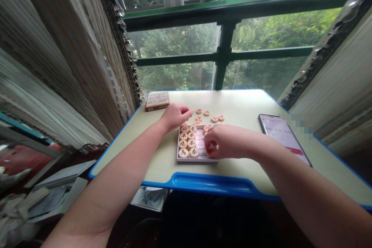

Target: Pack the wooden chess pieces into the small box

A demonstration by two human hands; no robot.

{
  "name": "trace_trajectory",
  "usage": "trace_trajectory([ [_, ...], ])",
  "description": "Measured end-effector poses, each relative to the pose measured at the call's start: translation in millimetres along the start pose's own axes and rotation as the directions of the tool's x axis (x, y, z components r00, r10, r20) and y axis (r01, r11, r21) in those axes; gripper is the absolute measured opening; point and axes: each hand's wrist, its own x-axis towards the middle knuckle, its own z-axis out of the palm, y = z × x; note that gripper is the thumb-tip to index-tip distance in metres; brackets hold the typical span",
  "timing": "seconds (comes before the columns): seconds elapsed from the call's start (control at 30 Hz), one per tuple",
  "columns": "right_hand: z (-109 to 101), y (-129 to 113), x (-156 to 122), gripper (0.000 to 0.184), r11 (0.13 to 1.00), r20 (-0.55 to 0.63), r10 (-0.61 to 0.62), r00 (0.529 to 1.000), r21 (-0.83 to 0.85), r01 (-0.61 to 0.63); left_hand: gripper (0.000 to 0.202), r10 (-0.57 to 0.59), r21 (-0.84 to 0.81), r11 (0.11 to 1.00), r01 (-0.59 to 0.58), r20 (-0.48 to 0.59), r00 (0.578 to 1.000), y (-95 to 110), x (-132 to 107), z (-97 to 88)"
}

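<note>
A shallow open box (200, 159) of xiangqi pieces sits mid-table. On its left side, black-marked pieces (191, 143) lie in two columns, characters up. A red-marked piece (206, 128) lies at the box's upper right. My right hand (222, 141) is over the box's right side, fingers curled down onto a xiangqi piece (208, 154) that they partly hide. Just beyond the far left corner is my left hand (177, 115), its thumb and fingers pinched together; whatever they hold is hidden. Loose red-marked pieces (199, 118) lie on the table behind the box, some covered by my hands.
The box lid (157, 101) lies at the table's back left. A phone (283, 135) showing a timer rests on the right. The pale table (157, 166) has a blue edge and a blue front trough (212, 183). Curtains hang on both sides of the window.
</note>
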Motion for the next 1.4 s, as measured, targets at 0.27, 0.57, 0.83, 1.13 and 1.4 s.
trace_trajectory([
  [0.27, -1, -7, -2, 0.019, 0.997, -0.025, 0.033, 0.999, -0.075, -0.034, 0.037, 0.036, 0.078, 0.996, -0.036, -0.003, 0.999, 1, 0, -1.8],
  [0.57, 3, -7, 4, 0.013, 0.992, -0.039, 0.086, 0.996, -0.092, -0.089, 0.044, 0.07, 0.089, 0.993, -0.074, 0.043, 0.997, 1, 0, -1.6],
  [0.83, 3, -6, 6, 0.012, 0.987, -0.052, 0.104, 0.993, -0.119, -0.11, 0.042, 0.086, 0.119, 0.989, -0.091, 0.052, 0.995, -2, 1, -1.6],
  [1.13, 5, -2, 7, 0.014, 0.988, -0.071, 0.077, 0.995, -0.125, -0.085, 0.041, 0.098, 0.174, 0.979, -0.109, 0.069, 0.993, 0, 0, -2.1],
  [1.4, 4, -3, 6, 0.018, 0.99, -0.064, 0.096, 0.993, -0.1, -0.102, 0.041, 0.123, 0.21, 0.969, -0.132, 0.055, 0.991, -1, 1, -2.2],
])
